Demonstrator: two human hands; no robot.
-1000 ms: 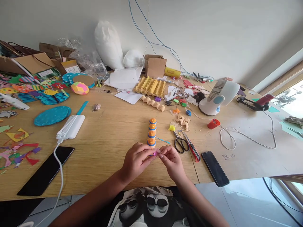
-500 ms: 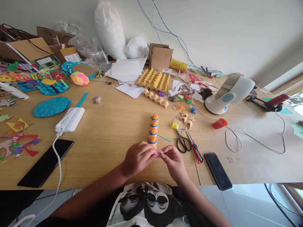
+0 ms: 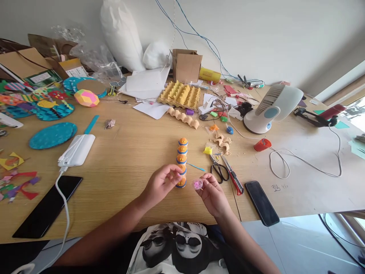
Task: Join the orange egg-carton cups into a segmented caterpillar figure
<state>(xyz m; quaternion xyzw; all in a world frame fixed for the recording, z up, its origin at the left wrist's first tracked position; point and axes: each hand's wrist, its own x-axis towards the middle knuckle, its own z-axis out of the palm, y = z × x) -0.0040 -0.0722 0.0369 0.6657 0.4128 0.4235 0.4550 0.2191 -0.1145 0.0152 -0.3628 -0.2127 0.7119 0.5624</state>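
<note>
My right hand (image 3: pixel 211 193) pinches a small clear plastic bag (image 3: pixel 197 184) with something pink inside, held just above the table. My left hand (image 3: pixel 162 185) has its thumb and fingertips drawn together; whatever lies between them, if anything, is too small to make out. Its fingertips overlap the near part of an egg-carton strip (image 3: pixel 181 159) that stretches away from me. Several humps on the strip are orange on top with blue bands and tiny yellow details. A thin blue stick (image 3: pixel 196 167) lies right of the strip.
Scissors (image 3: pixel 219 172), a red utility knife (image 3: pixel 233 176) and a phone (image 3: pixel 261 203) lie to the right. A yellow clay packet (image 3: pixel 208 150) and carton scraps (image 3: pixel 222 142) sit beyond. Farther back are a yellow egg tray (image 3: pixel 180 96) and a fan (image 3: pixel 273 110). A power bank (image 3: pixel 77 149) is left.
My hands, earlier together over the pink packet, have moved apart. The right keeps the bag, while the left has shifted left, uncovering the near end of the strip. The view has shifted slightly.
</note>
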